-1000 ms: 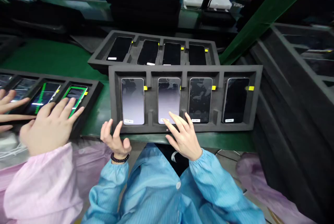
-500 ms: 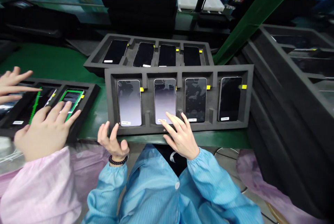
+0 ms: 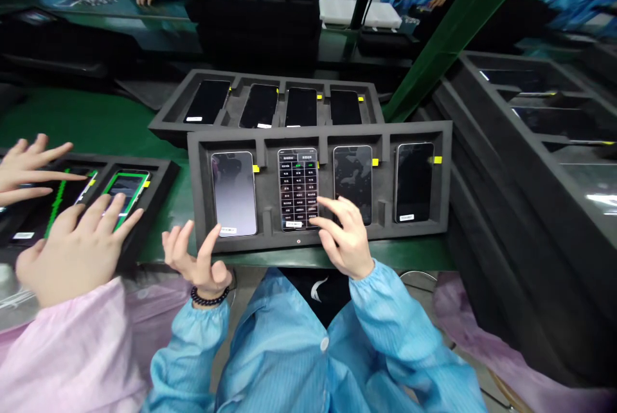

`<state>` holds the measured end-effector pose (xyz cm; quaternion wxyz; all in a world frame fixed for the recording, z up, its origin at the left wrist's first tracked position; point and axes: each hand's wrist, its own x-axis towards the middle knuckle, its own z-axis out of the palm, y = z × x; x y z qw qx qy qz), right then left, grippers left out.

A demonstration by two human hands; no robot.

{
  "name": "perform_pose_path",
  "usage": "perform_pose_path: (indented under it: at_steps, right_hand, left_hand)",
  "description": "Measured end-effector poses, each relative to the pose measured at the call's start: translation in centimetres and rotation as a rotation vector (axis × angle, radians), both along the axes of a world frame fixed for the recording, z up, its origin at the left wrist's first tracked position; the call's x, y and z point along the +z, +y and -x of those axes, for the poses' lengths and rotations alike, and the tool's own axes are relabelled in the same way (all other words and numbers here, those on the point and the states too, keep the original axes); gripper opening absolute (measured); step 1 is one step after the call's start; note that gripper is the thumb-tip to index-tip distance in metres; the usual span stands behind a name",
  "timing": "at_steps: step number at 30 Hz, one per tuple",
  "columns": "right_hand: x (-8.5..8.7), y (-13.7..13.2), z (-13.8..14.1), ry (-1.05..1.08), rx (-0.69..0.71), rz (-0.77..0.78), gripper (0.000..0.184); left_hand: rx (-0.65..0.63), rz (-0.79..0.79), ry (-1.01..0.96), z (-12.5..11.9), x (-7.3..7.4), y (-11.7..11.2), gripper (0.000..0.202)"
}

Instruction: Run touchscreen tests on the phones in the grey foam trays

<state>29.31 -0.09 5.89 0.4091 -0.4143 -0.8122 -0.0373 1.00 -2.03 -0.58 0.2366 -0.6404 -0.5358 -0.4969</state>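
The right hand (image 3: 344, 236) was open, fingers spread and curved, tips at the lower right edge of the smartphone (image 3: 297, 188) showing a grid menu. That phone sat in the second slot from the left of the near foam tray (image 3: 318, 243), about 11 o'clock from the hand. Cannot tell if a fingertip touched the glass; nothing was gripped. The left hand (image 3: 200, 265), beaded bracelet (image 3: 209, 296) on the wrist, was open and empty, thumb and index apart, in front of the tray's front wall and well apart from the right hand.

Same tray: pale-screened phone (image 3: 234, 194) in the first slot, dark phones (image 3: 353, 175) (image 3: 413, 182) in the third and fourth, yellow tabs (image 3: 375, 162) beside the slots. At 12 o'clock, a far foam tray (image 3: 270, 78) held four dark phones. At 9 o'clock, a co-worker's pink-sleeved hand (image 3: 72, 249) was over a black tray (image 3: 166, 172) with a green-framed phone screen (image 3: 128, 191). Stacked foam trays (image 3: 463, 79) stood at 3 o'clock.

Risks: a low fingertip could trigger the wrong menu item on the lit screen. The near tray looked tilted, so a knock from a hand could shift a phone in its slot. The co-worker's tray was close at 9 o'clock, so a wide left-hand move could collide there.
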Motion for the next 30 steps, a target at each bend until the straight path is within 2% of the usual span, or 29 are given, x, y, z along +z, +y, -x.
perform_pose_path:
  at_steps: [2,4,10,13,18,22,26,30]
  right_hand:
    - [0.3,0.8,-0.2,0.018,-0.080,-0.041,0.029]
    - [0.1,1.3,-0.2,-0.024,-0.152,-0.064,0.032]
    - [-0.3,1.7,0.5,-0.194,-0.268,0.030,0.043]
    - [-0.1,1.8,0.7,-0.237,-0.279,0.082,0.047]
    - [-0.3,1.9,0.5,-0.146,-0.250,0.042,0.047]
    - [-0.6,1.9,0.3,-0.111,-0.225,0.028,0.050]
    - [-0.7,1.9,0.3,-0.108,-0.224,0.020,0.049]
    - [-0.5,1.9,0.4,-0.089,-0.214,0.005,0.043]
  left_hand:
    - [-0.003,-0.033,-0.015,-0.1,0.5,0.7,0.061]
    - [0.001,-0.034,-0.033,-0.2,0.3,0.8,0.061]
    - [0.100,0.107,-0.015,0.9,-2.6,-1.3,0.061]
    - [0.143,0.190,-0.019,1.9,-3.4,-2.2,0.062]
    - [0.131,0.332,0.024,3.0,-3.1,-2.3,0.068]
    - [0.120,0.237,0.004,3.0,-2.7,-2.1,0.066]
    - [0.152,0.234,-0.001,2.7,-2.6,-2.0,0.072]
    - [0.070,0.165,0.087,2.3,-2.2,-1.8,0.060]
